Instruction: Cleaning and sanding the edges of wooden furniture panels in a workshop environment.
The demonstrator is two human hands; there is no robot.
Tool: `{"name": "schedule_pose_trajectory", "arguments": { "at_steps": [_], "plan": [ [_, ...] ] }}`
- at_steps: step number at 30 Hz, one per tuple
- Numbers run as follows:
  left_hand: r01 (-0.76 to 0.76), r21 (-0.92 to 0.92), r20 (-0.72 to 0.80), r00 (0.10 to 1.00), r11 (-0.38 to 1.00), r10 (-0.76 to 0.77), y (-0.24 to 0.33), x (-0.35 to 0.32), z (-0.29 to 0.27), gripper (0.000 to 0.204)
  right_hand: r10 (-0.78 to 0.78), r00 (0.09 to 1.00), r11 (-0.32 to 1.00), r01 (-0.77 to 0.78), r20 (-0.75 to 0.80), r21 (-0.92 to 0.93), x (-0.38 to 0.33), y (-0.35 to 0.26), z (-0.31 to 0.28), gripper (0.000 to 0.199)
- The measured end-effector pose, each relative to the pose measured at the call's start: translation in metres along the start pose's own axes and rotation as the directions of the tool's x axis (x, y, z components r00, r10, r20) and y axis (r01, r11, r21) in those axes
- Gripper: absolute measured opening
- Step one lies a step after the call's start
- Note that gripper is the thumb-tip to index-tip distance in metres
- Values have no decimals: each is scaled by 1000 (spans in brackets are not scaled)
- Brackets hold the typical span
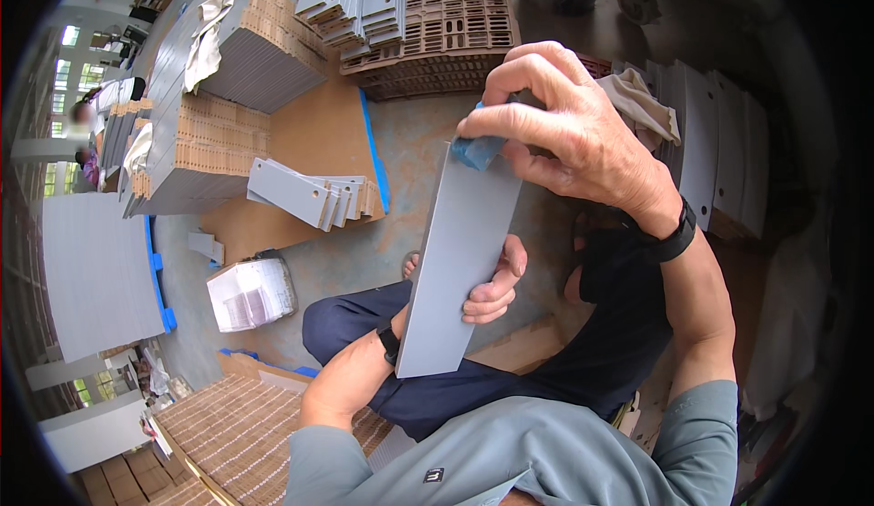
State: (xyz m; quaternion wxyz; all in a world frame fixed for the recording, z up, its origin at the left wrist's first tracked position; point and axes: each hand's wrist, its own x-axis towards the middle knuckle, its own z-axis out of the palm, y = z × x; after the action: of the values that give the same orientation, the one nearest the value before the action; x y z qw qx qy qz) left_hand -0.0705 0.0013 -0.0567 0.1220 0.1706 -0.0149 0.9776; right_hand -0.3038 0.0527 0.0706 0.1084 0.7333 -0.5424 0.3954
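a dark, pale-marked label [433, 475] is shown on the shirt [583, 433], below both grips. a grey panel [460, 265] is held by the left hand [493, 295], fingers curled around its right edge. above that grip, at the panel's top, a blue block [477, 153] is pinched by the right hand [578, 133].

Planks [382, 1] lie on the crate [460, 19] beyond the board [460, 260]; 2 cloths [208, 46] (left of both) lie on stacks [223, 133].
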Motion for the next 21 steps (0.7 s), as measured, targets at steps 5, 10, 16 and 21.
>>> {"name": "schedule_pose_trajectory", "arguments": {
  "at_steps": [5,10,16,21],
  "plan": [
    [26,-8,4,1000,1000,-26,4,0,-3,121,5,996,988,-18,-86,-152,3,4,15,47],
    [37,-35,41,999,999,-35,7,-3,-4,121,90,990,985,-105,-109,-138,6,8,17,57],
    [-3,-39,25,1000,999,3,7,-9,-3,124,-23,1000,1000,23,-12,-14,6,5,14,54],
    [-36,-31,10,999,999,36,6,-14,-8,124,20,995,989,-34,-102,-145,13,15,33,45]
  ]
}}
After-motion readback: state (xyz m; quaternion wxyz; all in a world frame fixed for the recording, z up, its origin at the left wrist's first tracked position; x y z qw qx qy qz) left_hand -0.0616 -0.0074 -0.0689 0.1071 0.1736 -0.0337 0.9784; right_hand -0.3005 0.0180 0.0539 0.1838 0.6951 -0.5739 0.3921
